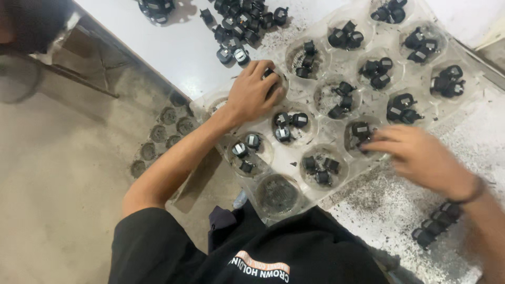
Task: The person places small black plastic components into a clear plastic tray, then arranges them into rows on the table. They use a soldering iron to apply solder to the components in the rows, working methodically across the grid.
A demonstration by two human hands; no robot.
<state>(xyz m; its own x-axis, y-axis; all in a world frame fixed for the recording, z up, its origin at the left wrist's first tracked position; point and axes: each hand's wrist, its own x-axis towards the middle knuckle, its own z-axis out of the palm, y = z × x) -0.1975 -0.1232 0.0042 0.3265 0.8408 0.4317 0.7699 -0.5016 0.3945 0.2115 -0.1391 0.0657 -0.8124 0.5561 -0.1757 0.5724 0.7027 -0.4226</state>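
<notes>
Head view: a clear tray (294,158) of round cups lies tilted on a white table (173,47), most cups holding two or three small black parts. The left hand (255,94) rests curled over a cup at the tray's left edge, fingers folded down around a black part (269,72) that peeks out past the knuckles; the grip looks closed on it, though the fingertips are hidden. The right hand (421,158) hovers at the tray's near right edge, blurred, its fingers reaching left toward a cup where a black part (361,130) sits; whether they pinch it cannot be told. That part lies just off the fingertips, toward the tray's middle, so the right hand is the nearer one to it. Beyond the tray's far left corner a loose heap of parts (242,26) is spread on the table, nearer the left hand. Off the tray's near right corner a short row of parts (436,226) lies beside the right wrist. One cup (277,195) at the tray's near edge holds only dark grit
</notes>
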